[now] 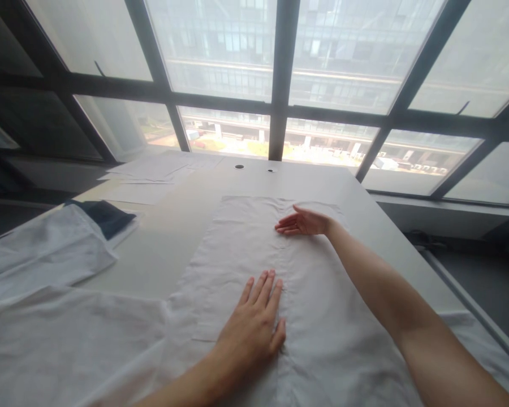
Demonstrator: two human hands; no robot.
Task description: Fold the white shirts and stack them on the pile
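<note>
A white garment (237,249), like a shirt or coat, lies spread on the white table (156,237), with a seam or front edge running down its middle. My left hand (254,322) rests flat on the cloth just left of that line, fingers stretched out and thumb apart. Farther up, my right hand (303,221) is turned on its side at the middle line, its fingers straight and thumb raised. It holds nothing; whether it touches the cloth I cannot tell. Small wrinkles show along the middle. White fabric stretches out to both sides, partly hidden by my right arm.
At the left lies a folded white cloth (38,243) with a dark blue piece (104,217) beside it. Sheets of white paper (152,169) sit at the back left. Two round holes mark the far tabletop. Large windows (220,45) rise behind the table.
</note>
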